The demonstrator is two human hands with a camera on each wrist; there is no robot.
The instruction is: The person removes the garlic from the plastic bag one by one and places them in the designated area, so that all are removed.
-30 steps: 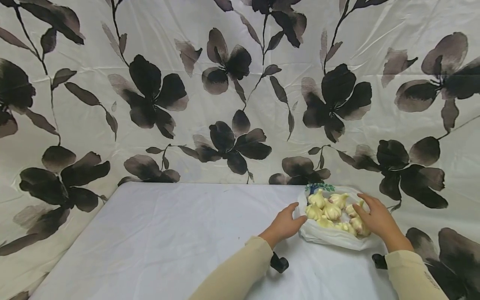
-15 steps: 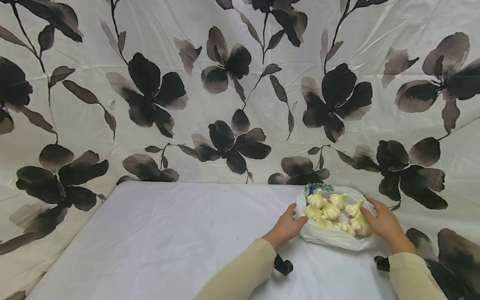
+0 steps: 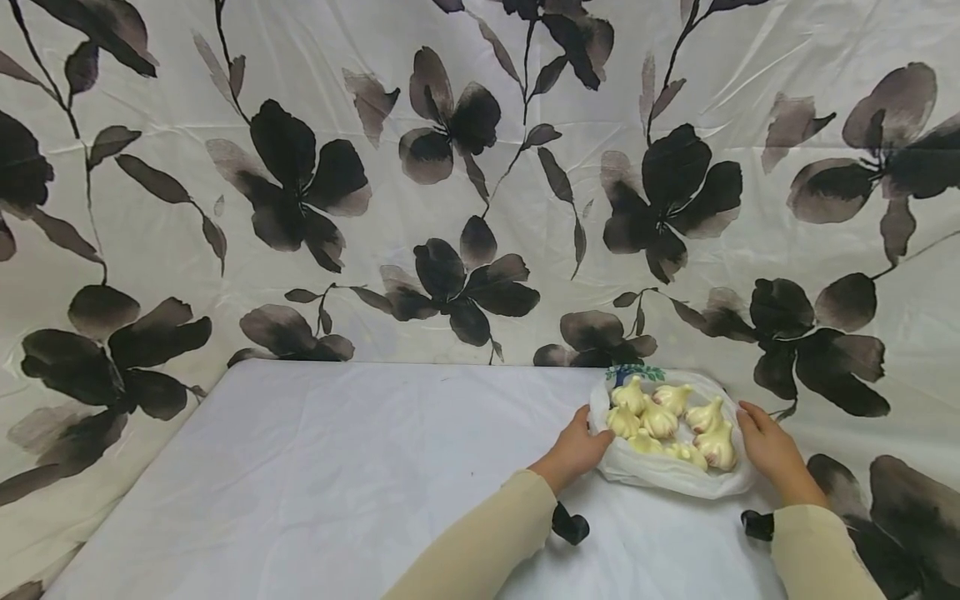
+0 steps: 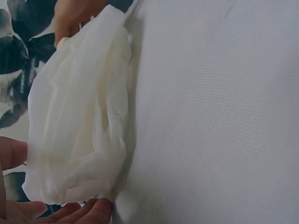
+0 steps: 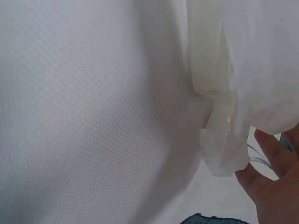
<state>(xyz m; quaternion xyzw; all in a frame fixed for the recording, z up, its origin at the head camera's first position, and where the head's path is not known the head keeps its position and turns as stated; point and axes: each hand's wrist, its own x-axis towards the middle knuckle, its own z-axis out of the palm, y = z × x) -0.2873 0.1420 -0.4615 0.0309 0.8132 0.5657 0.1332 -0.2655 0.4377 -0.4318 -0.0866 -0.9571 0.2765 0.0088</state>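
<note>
A white plastic bag (image 3: 660, 477) with its mouth folded open holds several pale garlic bulbs (image 3: 658, 421) at the table's far right corner. My left hand (image 3: 573, 450) touches the bag's left side, thumb tip at the rim. In the left wrist view, the left fingers (image 4: 96, 210) lie along the bag's end, with the thumb apart from them. Against the opposite side rests my right hand (image 3: 772, 450). The right wrist view shows the right fingertips (image 5: 268, 144) right at the bag's crinkled outer wall. Neither hand's fingers curl round the bag.
A white cloth covers the table (image 3: 337, 483). Just beyond its back edge hangs a white curtain (image 3: 555, 233) with dark flowers. Green and blue print (image 3: 633, 372) shows on the bag's far edge. Black straps with small mounts (image 3: 570, 525) are at both wrists.
My right hand has drawn back from over the garlic to the bag's right outer side. My left hand has moved slightly against the left rim. The bag stays in place.
</note>
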